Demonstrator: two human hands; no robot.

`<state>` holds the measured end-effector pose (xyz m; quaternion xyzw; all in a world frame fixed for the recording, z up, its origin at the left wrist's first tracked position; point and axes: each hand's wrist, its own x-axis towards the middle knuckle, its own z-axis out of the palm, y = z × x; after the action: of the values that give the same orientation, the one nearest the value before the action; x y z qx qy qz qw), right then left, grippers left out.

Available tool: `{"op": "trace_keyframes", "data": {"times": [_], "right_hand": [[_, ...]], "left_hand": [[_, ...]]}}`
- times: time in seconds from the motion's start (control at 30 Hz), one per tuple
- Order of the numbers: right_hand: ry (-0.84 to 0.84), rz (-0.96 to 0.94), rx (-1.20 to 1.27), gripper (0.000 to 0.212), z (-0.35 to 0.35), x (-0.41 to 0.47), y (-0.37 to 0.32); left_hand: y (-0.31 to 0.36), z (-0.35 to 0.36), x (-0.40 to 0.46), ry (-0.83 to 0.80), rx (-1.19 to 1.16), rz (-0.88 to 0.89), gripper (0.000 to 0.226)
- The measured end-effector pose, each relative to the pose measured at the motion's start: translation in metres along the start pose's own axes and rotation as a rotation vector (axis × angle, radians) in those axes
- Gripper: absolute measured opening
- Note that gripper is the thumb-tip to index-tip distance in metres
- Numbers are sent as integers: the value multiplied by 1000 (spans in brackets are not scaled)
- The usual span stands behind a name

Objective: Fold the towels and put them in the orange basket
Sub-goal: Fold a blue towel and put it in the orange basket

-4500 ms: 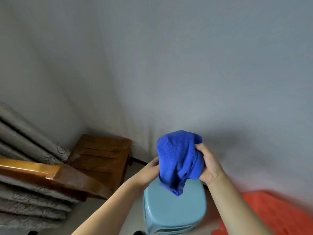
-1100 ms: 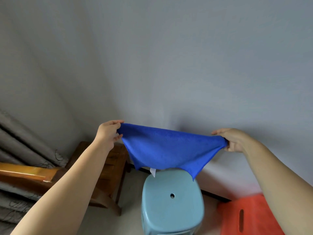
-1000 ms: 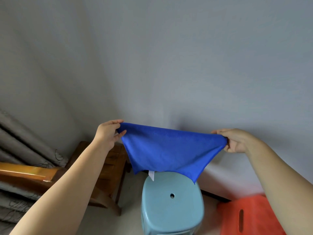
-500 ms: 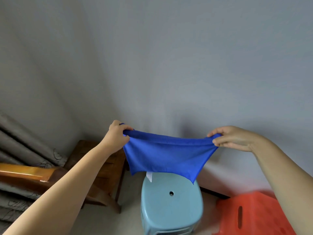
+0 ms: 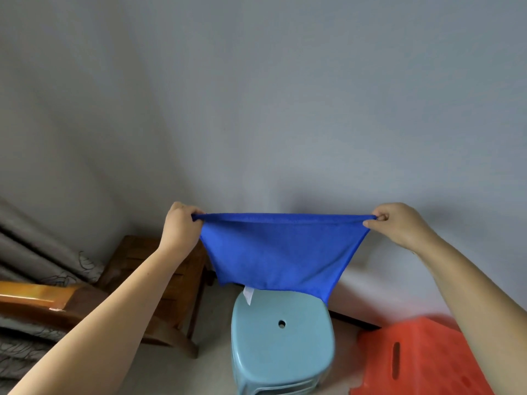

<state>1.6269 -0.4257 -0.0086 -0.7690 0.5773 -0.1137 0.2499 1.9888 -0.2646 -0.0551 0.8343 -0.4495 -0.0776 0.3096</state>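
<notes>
Light blue stool (image 5: 282, 337) sits low centre; orange basket (image 5: 422, 357) just right of stool, wooden chair (image 5: 159, 280) left of stool. Above stool, blue towel (image 5: 281, 252) hangs spread, top edge taut, white tag (image 5: 248, 295) at its lower edge. Left hand (image 5: 181, 226) grips the towel's left top corner, right hand (image 5: 399, 223) pinches the right one. Grey wall (image 5: 285, 95) behind stool.

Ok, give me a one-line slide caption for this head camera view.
Left hand and right hand stretch a blue microfibre towel above a pale blue plastic stool, beside an orange plastic basket.
</notes>
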Motion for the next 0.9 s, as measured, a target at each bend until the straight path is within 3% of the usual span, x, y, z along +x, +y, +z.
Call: {"op": "trace_keyframes", "data": {"times": [0.27,0.43,0.53,0.63,0.8,0.9], "right_hand": [[115,16,446,13,-2,-1,10],[112,31,564,22,-7,0,18],[109,42,643,24,-7,3,20],[117,59,693,24,-6,7,24],[63,85,758,23,10,30,25],[41,105,814,22,24,47,23]], "left_hand": [[6,-2,8,-21,-128,18,41],[2,-1,1,1,85,98,25],[-1,2,4,67,42,54,20],[7,5,8,90,-212,-103,12],[10,30,22,-69,-1105,-537,22],[2,50,36,-58,-1211,-654,24]]}}
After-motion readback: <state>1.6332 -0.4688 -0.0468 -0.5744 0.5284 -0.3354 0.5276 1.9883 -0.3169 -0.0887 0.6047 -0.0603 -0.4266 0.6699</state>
